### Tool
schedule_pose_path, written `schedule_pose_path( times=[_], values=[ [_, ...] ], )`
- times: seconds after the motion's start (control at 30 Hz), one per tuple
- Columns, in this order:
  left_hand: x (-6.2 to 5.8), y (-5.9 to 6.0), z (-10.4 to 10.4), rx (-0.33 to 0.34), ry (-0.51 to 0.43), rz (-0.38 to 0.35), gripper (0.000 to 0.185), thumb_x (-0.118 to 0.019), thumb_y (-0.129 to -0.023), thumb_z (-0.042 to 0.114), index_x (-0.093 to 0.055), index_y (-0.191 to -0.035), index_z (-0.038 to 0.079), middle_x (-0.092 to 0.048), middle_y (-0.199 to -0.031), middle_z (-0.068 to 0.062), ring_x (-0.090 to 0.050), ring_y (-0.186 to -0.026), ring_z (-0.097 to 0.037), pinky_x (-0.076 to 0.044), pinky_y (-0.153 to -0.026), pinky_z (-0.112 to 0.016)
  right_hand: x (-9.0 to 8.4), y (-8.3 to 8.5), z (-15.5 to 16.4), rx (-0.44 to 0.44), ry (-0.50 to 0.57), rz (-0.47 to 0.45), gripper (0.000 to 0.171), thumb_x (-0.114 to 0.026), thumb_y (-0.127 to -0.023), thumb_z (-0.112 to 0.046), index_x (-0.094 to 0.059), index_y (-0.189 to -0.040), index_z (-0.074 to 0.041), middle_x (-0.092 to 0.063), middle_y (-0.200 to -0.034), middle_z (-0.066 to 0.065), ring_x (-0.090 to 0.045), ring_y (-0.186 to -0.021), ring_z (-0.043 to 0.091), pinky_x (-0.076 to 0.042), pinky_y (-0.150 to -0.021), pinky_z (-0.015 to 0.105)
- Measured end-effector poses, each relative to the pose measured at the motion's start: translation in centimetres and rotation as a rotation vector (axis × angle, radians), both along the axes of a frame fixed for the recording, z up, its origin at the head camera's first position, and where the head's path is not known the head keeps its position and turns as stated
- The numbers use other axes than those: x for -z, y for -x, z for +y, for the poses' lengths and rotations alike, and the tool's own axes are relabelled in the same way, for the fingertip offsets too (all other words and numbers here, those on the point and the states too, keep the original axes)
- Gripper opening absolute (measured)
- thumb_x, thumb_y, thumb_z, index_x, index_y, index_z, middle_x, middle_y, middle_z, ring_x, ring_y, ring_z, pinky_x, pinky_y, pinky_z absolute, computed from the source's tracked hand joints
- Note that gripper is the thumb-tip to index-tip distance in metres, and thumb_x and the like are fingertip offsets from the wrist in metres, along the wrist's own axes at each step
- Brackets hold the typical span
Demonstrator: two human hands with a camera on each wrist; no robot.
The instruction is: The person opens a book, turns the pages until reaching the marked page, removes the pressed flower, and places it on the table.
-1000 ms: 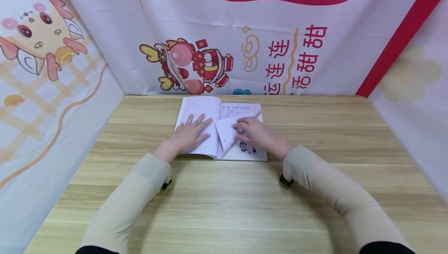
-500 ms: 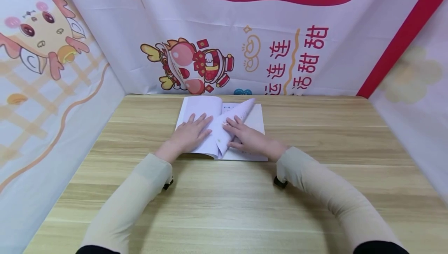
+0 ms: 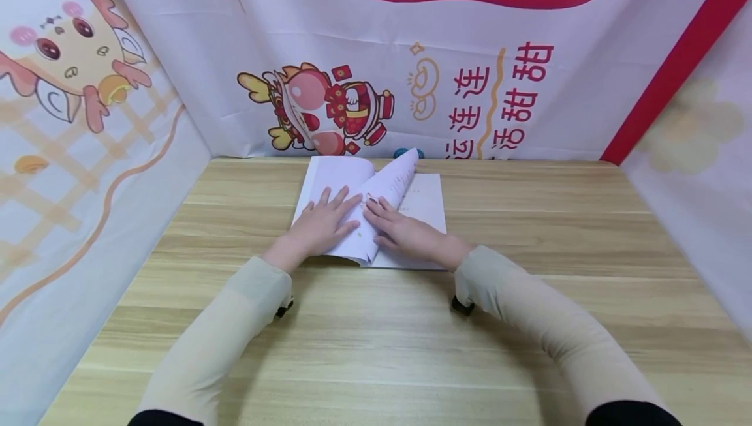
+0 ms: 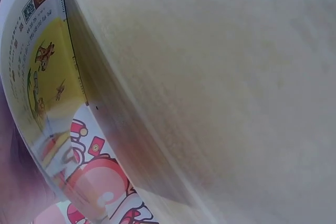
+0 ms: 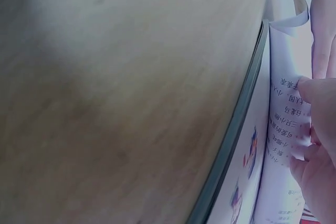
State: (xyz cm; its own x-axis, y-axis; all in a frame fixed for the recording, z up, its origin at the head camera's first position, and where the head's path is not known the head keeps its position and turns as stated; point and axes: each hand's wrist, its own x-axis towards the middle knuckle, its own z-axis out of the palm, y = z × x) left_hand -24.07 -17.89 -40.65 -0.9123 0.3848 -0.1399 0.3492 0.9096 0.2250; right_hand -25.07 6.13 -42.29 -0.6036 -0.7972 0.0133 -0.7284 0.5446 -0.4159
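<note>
An open paperback book (image 3: 337, 170) lies near the far edge of the table. My left hand (image 3: 320, 227) rests on its left page, fingers spread. A half-turned page (image 3: 399, 175) leans diagonally over the middle, its upper corner raised. Against that page my right hand (image 3: 405, 233) presses with extended fingers. In the right wrist view, the fingers touch the curled, printed page (image 5: 286, 145), above a page with small coloured figures (image 5: 252, 153). In the left wrist view, the yellow picture cover (image 4: 52, 72) shows beneath the book's lifted left edge.
The wood-grain table (image 3: 376, 348) stretches around the book. A printed cloth backdrop (image 3: 376, 28) hangs directly behind the table's far edge, and more patterned cloth (image 3: 100, 171) stands along the left side. A black band (image 3: 462, 306) is at the right wrist.
My right hand has moved left, swinging the page over toward the left side and raising its corner. More of the right page beneath is uncovered. My left hand has stayed in place.
</note>
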Motion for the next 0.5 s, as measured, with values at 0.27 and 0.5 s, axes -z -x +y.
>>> schedule_pose_path(
  times=[0.27, 0.5],
  values=[
    [0.16, 0.02, 0.41, 0.018, 0.016, -0.004, 0.068, -0.038, -0.108, 0.053, -0.015, -0.166, 0.027, 0.003, -0.172, -0.002, 0.005, -0.155, -0.04, -0.007, -0.116, -0.073, -0.43, -0.17, -0.55, -0.048, -0.004, 0.019, 0.059, -0.052, -0.109, -0.019, -0.027, -0.161, -0.007, -0.01, -0.17, 0.005, -0.002, -0.156, 0.023, -0.016, -0.123, 0.04],
    [0.33, -0.08, 0.6, 0.034, 0.016, 0.006, 0.066, -0.038, -0.109, 0.051, -0.019, -0.166, 0.025, -0.008, -0.171, 0.008, 0.006, -0.155, -0.036, -0.004, -0.115, -0.074, -0.37, -0.2, -0.36, -0.045, -0.015, 0.013, 0.058, -0.052, -0.109, -0.021, -0.029, -0.161, -0.009, -0.01, -0.17, 0.003, -0.003, -0.156, 0.022, -0.017, -0.123, 0.04]
  ],
)
